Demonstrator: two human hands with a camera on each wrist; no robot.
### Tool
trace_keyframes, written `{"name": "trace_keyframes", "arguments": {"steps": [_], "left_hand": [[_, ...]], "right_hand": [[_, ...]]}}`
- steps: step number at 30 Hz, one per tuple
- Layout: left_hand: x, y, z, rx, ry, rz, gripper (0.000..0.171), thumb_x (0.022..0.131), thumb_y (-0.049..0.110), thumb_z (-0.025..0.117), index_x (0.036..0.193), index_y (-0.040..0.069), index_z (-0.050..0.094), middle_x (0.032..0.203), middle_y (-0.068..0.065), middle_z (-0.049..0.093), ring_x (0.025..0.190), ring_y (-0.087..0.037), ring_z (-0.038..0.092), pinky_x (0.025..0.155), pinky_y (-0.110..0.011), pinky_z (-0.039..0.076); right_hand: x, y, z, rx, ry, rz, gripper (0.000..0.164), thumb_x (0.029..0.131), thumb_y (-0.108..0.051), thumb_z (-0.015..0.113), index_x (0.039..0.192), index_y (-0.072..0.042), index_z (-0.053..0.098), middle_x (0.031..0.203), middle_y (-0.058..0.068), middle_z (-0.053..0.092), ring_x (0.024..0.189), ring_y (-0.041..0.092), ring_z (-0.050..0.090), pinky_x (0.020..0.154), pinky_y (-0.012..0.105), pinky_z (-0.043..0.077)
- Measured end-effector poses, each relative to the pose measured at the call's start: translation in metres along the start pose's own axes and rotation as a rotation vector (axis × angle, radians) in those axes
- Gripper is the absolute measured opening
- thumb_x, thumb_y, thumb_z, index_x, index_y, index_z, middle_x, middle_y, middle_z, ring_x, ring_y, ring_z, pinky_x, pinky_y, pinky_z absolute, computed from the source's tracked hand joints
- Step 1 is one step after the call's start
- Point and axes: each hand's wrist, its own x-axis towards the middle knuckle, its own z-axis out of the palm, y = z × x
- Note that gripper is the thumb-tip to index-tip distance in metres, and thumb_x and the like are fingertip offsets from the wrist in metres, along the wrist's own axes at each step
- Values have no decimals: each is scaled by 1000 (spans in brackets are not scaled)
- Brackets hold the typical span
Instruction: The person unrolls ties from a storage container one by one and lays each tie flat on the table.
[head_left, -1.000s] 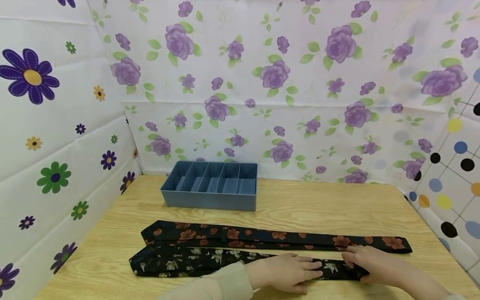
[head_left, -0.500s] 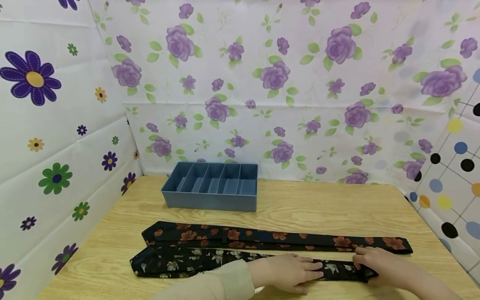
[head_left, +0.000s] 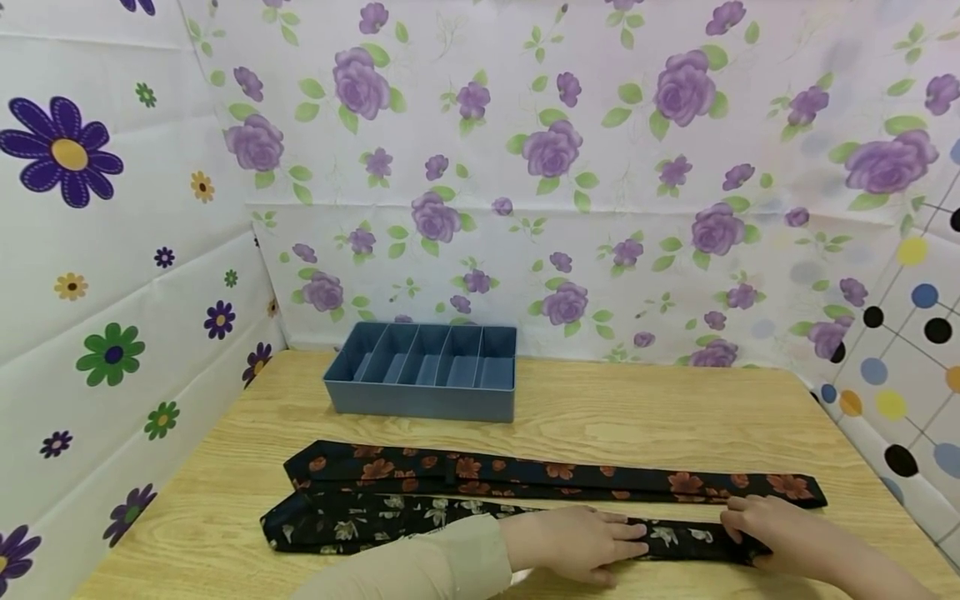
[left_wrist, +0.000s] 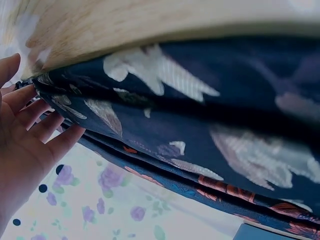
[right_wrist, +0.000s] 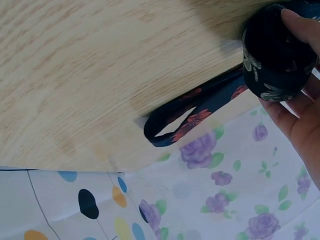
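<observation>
Lengthwise on the table lies a black necktie with cream flowers, its pointed wide part at the left. My left hand rests on its middle stretch, fingers straight and slightly spread; in the left wrist view those fingertips touch the dark cloth. At the tie's right part, my right hand grips the end between thumb and fingers. The right wrist view shows this end as a rounded loop of cloth. Just behind runs a dark necktie with orange-brown flowers, doubled over, its folded right end a narrow loop.
A blue-grey box with several compartments stands at the back left of the wooden table. Flower-printed cloth hangs behind the table, and dotted cloth lines the right side.
My right hand has slid to the right, drawing the end of the cream-flowered necktie along with it. My left hand stays in place on the tie; the other necktie and the box have not moved.
</observation>
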Motion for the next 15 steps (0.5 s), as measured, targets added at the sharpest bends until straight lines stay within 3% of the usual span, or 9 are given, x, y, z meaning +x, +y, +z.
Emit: {"name": "trace_keyframes", "arguments": {"steps": [15], "left_hand": [[0,-1,0,15,5,3,61,98,42,44,151,25,21,158,8,16,144,-4,20,110,-14,28]], "right_hand": [[-7,2,3,-40,56,-5,42,68,-18,82,76,-22,41,74,-16,30,62,-1,22,53,22,20]]}}
